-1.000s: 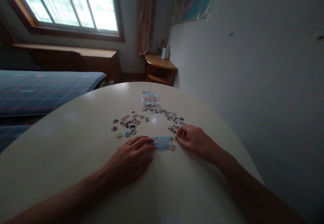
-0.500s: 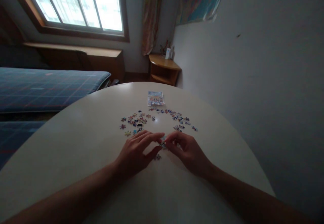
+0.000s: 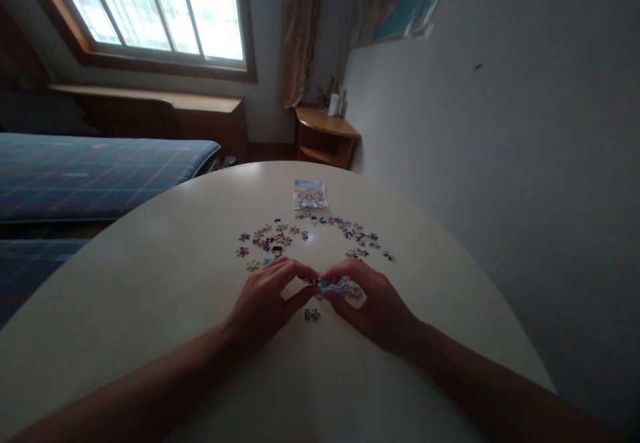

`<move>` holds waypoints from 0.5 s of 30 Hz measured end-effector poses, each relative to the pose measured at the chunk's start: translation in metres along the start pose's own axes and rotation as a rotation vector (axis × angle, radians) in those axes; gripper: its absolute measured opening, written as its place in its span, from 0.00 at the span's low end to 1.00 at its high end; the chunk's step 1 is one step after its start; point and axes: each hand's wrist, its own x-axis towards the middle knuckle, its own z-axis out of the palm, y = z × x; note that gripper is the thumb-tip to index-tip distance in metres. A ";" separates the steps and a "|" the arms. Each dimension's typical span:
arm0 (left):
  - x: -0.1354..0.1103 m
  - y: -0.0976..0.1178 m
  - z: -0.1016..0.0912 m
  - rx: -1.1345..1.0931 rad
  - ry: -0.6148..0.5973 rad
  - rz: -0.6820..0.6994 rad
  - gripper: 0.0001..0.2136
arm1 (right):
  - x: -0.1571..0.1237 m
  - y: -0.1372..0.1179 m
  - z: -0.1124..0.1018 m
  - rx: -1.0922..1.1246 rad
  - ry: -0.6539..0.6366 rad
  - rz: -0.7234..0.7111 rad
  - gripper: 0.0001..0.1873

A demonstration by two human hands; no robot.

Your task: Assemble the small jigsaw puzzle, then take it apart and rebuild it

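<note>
My left hand (image 3: 274, 291) is closed, its thumb and index finger pinching the left end of a few joined puzzle pieces (image 3: 341, 287). From the other side my right hand (image 3: 369, 299) pinches the same pieces near their middle, and part of them shows inside the curl of its fingers. The fingertips of both hands almost meet and cover some of the pieces. Just below the fingers, a small pair of puzzle pieces (image 3: 313, 314) lies on the white table (image 3: 310, 389).
Loose puzzle pieces (image 3: 273, 237) spread beyond my left hand, and more puzzle pieces (image 3: 357, 233) lie beyond my right. Behind them is a small picture sheet (image 3: 309, 195). A wall (image 3: 530, 163) runs along the right; a plaid mattress (image 3: 100, 176) is at left.
My left thumb and index finger have come together on the pieces. The joined pieces now show more clearly between my hands, and my right fingers have shifted slightly left.
</note>
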 end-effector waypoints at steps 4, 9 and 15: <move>-0.001 0.000 0.000 -0.021 -0.025 -0.026 0.04 | -0.001 0.003 0.000 -0.019 0.014 -0.014 0.09; -0.001 0.000 -0.001 -0.035 -0.040 -0.040 0.04 | 0.001 0.007 0.001 0.036 0.008 0.081 0.07; -0.001 0.001 -0.002 -0.074 -0.066 -0.018 0.05 | -0.001 0.006 0.001 0.083 0.016 0.151 0.07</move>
